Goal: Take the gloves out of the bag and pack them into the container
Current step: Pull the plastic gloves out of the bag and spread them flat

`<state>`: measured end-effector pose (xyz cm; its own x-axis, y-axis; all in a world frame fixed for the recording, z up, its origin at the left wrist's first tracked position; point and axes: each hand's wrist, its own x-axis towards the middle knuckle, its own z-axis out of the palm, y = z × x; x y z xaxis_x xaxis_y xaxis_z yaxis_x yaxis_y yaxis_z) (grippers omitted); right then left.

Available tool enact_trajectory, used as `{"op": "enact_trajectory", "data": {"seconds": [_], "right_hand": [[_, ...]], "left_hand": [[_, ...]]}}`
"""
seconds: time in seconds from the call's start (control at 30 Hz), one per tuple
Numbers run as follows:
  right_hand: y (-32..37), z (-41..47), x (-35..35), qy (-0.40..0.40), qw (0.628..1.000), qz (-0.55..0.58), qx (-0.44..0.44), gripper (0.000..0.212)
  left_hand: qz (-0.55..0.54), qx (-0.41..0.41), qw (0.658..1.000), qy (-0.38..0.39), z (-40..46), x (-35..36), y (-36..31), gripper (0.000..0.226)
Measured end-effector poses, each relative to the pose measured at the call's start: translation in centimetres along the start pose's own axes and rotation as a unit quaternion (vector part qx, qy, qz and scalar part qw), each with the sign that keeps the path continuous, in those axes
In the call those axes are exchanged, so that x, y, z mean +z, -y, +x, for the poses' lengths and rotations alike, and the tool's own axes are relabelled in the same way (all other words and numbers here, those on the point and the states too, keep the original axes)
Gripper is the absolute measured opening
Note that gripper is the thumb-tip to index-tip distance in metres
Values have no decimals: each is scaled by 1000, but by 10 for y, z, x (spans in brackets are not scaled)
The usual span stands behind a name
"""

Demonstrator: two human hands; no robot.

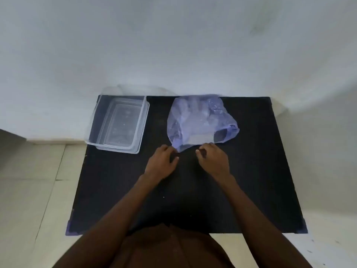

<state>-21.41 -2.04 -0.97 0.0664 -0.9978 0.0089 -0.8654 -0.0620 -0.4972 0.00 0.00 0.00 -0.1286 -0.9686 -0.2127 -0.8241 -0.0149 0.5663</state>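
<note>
A thin purple plastic bag (201, 120) lies on the black table (185, 190) at the back centre, its mouth facing me. Pale gloves (195, 113) show faintly through the plastic. My left hand (161, 163) and my right hand (213, 160) are at the bag's near edge, fingers curled and pinching the rim on either side of the mouth. A clear rectangular plastic container (117, 122) stands open at the back left of the table, with nothing visible inside.
A white wall rises right behind the table. Pale floor tiles (34, 190) surround the table on the left and right. The table's near corners carry purple tape (70, 229).
</note>
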Motion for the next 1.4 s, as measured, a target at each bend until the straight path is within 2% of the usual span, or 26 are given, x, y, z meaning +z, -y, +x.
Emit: {"op": "enact_trajectory", "data": {"seconds": [0.17, 0.27, 0.5, 0.97, 1.13, 1.27, 1.4], "right_hand": [[-4, 36, 20, 63, 997, -46, -17, 23], [-5, 49, 32, 64, 995, -67, -26, 24], [-7, 64, 49, 74, 992, -91, -55, 19], [-13, 62, 49, 26, 989, -102, -102, 8], [-23, 49, 43, -10, 988, -123, -94, 11], [-31, 47, 46, 8, 981, -167, -95, 31], [-38, 45, 53, -3, 982, -150, -112, 19]], "left_hand": [[103, -10, 983, 154, 31, 11, 3, 63], [184, 6, 963, 199, 44, 17, 8, 73], [216, 16, 951, 222, 56, 19, 12, 89], [189, -6, 943, 272, 66, 14, 10, 94], [197, -10, 941, 276, 65, 15, 11, 95], [204, -12, 938, 281, 64, 14, 8, 96], [210, -13, 935, 284, 63, 13, 5, 99]]}}
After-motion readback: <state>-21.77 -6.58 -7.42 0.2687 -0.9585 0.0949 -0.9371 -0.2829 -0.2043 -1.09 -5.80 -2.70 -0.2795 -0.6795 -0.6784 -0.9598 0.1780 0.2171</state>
